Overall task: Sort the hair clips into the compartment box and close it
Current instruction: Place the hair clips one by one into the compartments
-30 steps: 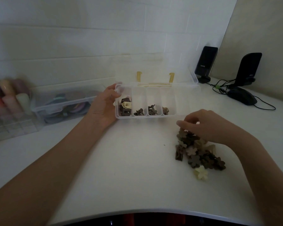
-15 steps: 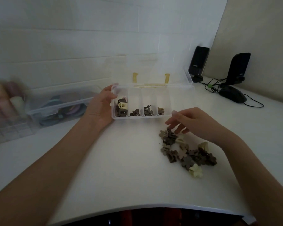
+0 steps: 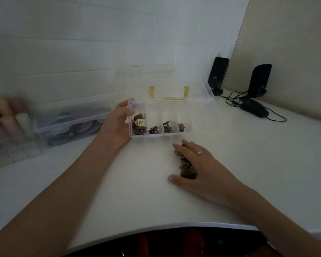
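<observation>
Dim, soft light; left edge blurred, wide-angle curved.

White table (image 3: 137, 191) w/ compartment box (image 3: 202, 115), clip pile (image 3: 185, 164), storage bins (image 3: 70, 119), speakers (image 3: 218, 75), mouse (image 3: 254, 108).

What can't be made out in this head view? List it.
- Pile of loose hair clips: mostly hidden under the right hand; their count is unreadable.
- Clips in the compartment box: too small and dim to tell their shapes.
- Colored items at the left edge: blurred and cut off.
</observation>
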